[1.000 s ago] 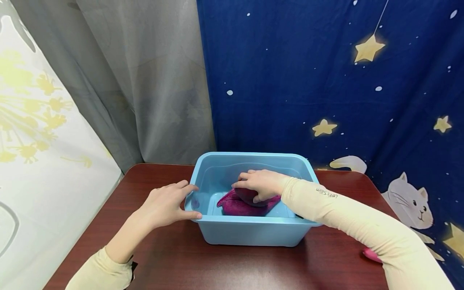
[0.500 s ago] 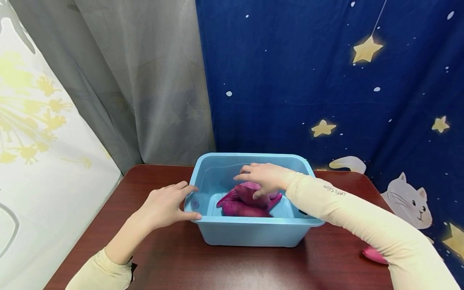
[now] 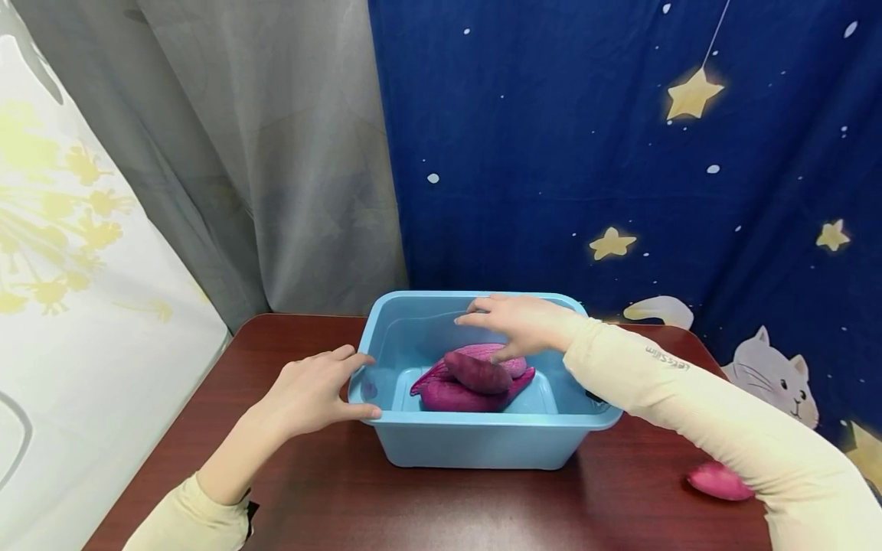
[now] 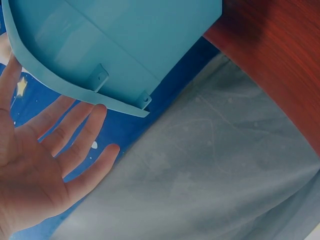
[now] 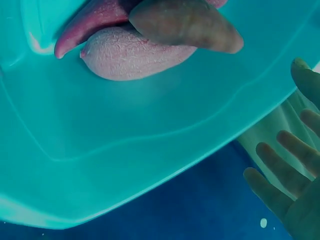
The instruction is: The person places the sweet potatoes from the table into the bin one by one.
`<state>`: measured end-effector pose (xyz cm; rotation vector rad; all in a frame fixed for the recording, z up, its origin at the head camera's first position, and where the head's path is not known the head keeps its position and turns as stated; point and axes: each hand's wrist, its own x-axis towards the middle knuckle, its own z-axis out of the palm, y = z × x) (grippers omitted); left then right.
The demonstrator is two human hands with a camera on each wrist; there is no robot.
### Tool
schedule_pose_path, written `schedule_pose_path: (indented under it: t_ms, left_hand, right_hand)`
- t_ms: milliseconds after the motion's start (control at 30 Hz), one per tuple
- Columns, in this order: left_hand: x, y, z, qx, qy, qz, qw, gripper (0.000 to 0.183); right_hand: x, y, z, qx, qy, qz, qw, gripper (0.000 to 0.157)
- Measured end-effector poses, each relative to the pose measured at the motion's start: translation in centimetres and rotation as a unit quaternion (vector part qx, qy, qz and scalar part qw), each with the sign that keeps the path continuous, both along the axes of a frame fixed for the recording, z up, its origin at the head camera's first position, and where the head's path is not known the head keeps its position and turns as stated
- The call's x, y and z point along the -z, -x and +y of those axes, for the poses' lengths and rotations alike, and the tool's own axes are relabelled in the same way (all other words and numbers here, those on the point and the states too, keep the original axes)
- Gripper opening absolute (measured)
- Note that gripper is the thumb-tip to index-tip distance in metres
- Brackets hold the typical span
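Note:
Inside the light-blue plastic tub (image 3: pixel 482 441) lies a small pile of sweet potatoes. A dark red sweet potato (image 3: pixel 477 372) rests across the top, and a pale pink one (image 5: pixel 132 56) shows below it in the right wrist view. My right hand (image 3: pixel 527 321) hovers above the pile toward the tub's back right, holding nothing, its fingers spread. At the tub's left end, my left hand (image 3: pixel 313 392) rests on the rim with thumb and fingers apart. In the left wrist view those fingers (image 4: pixel 75 122) are extended, their tips at the rim.
Another pink sweet potato (image 3: pixel 719 482) lies on the brown table (image 3: pixel 441 509) at the right, partly behind my right sleeve. A grey curtain (image 3: pixel 324 168) and a blue star-patterned curtain (image 3: pixel 510 191) hang behind the table. White patterned fabric (image 3: pixel 89 306) stands along the left.
My right hand has let go of the dark sweet potato, which now rests on the pile, and has risen back and to the right. The left hand stays at the rim.

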<state>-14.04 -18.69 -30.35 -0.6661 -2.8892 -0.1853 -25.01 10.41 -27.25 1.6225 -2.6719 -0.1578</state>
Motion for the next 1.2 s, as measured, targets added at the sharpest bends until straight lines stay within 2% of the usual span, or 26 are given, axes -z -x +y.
schedule_pose_path:
  t_ms: [267,733,1200]
  left_hand:
    - [0.0,0.0,0.0,-0.001,-0.001,-0.003,1.0,0.061]
    - [0.0,0.0,0.0,0.001,-0.001,-0.006,1.0,0.062]
    - [0.0,-0.1,0.0,-0.003,-0.005,-0.008,0.9999,0.065]
  right_hand:
    - [-1.1,-0.9,1.9,0.0,0.023,0.025,0.999,0.063]
    - [-2.6,-1.9,6.8,0.038,0.056,0.038,0.997,0.066]
    - [-1.8,-2.7,12.0,0.061,0.086,0.069,0.992,0.063]
